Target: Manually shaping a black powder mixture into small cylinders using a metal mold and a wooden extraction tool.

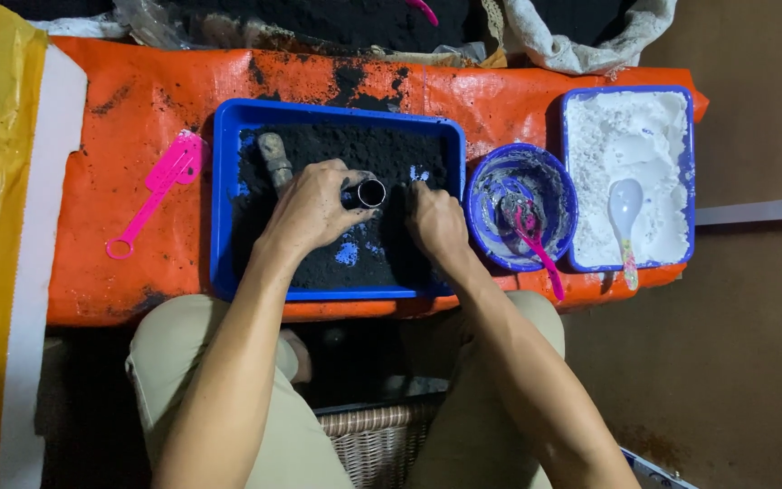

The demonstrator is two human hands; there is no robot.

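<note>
Metal tube (370,193) in left hand (314,206) grip, right hand (436,222) beside

We have both forearms stretched forward from our knees, bare to the elbow, converging over the blue tray (224,208). Our left hand (311,210) lies palm down above the tray's middle, fingers curled into a closed grip, knuckles up, skin smudged dark. Our right hand (438,226) sits just beside it toward the tray's right rim, wrist bent, fingertips pressed downward and bunched together.
</note>
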